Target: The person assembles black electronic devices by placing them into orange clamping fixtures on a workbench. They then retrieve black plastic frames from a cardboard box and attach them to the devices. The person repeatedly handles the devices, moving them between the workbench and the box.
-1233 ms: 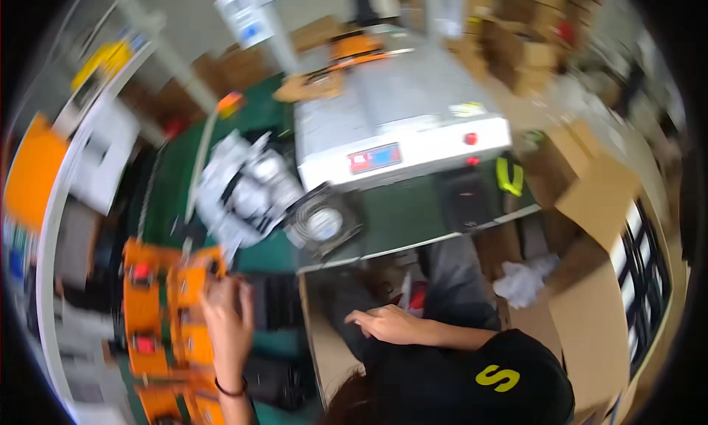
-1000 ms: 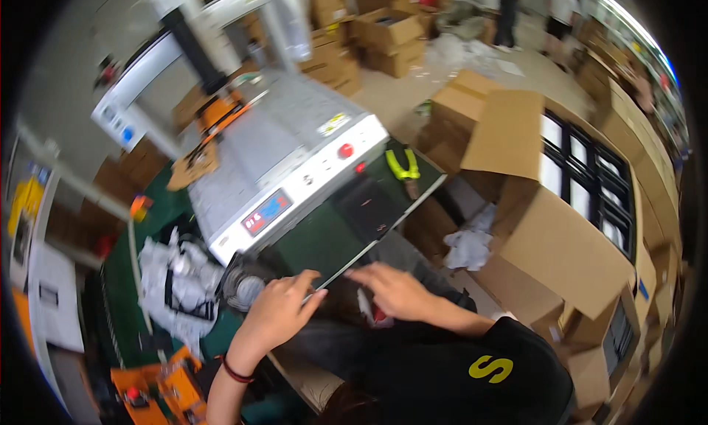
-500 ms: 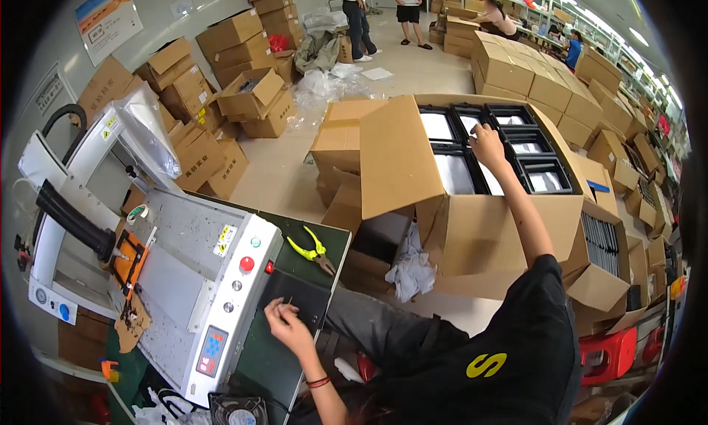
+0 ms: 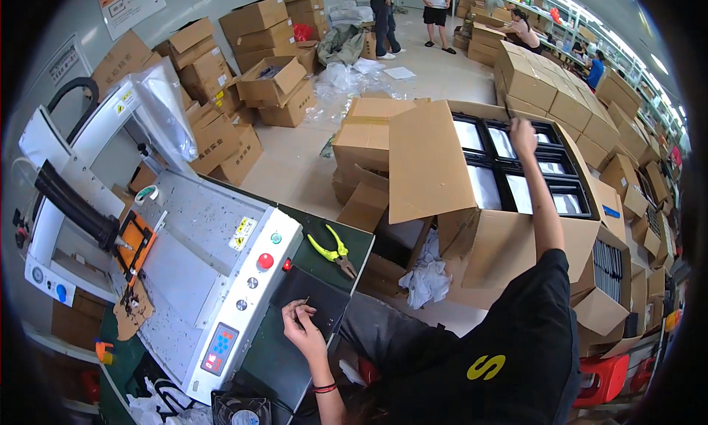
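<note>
My left hand (image 4: 304,331) is closed in a pinch above a black flat panel (image 4: 318,298) on the green bench. A tiny thin piece shows at its fingertips, too small to name. My right hand (image 4: 523,136) reaches into a large open cardboard box (image 4: 509,237) and is closed at the rim of a black frame (image 4: 509,114). Several black frames with pale panels fill the box in rows. Fingers and wrist partly hide the frames beneath.
On the bench stands a white machine (image 4: 243,307) with buttons and an orange fixture (image 4: 136,244). Yellow-handled pliers (image 4: 332,249) lie near the bench edge, a small fan (image 4: 242,409) at the front. Stacked cartons (image 4: 542,86) and a red stool (image 4: 601,381) are at the right. People stand far back.
The whole view has shifted, with the scene sliding rightward. My right hand has moved from the top middle frame toward its right-hand rim. My left hand stays pinched over the bench.
</note>
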The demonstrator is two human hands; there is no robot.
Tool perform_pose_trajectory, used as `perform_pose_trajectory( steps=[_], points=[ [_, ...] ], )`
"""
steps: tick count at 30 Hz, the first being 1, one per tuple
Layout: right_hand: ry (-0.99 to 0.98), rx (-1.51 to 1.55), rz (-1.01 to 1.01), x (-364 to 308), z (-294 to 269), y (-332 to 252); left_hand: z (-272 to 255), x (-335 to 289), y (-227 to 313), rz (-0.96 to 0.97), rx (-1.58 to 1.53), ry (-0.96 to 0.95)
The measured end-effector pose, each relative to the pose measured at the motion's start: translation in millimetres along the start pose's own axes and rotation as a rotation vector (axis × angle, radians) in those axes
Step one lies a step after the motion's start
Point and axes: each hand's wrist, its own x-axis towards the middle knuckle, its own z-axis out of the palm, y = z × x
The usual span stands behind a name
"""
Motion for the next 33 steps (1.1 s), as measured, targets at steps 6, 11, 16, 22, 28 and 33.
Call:
perform_pose_trajectory(
  steps=[6,11,16,22,28,33],
  points=[
    [0.092,0.738,-0.418,-78.4,-102.4,-119.2,-1.1,-6.3,14.1,0.04,-0.119,0.063],
    [-0.105,0.554,-1.783,-202.7,-141.3,-206.0,-13.8,8.1,86.7,-0.51,-1.148,-0.214],
    [-0.226,0.756,-2.107,-287.8,-158.0,-244.5,-72.0,-2.7,93.8,-0.656,-0.998,-0.593],
    [-0.288,0.724,-1.707,-333.4,-171.7,-256.5,-95.3,-65.2,114.7,-0.565,-0.774,0.096],
    [-0.919,1.051,-1.549,-390.9,-182.7,-258.6,-51.2,-80.8,138.4,-0.304,-0.834,0.626],
    [-0.941,1.099,-1.432,-430.5,-179.3,-255.0,-61.1,-85.3,125.5,-0.298,-0.828,0.678]
  ],
)
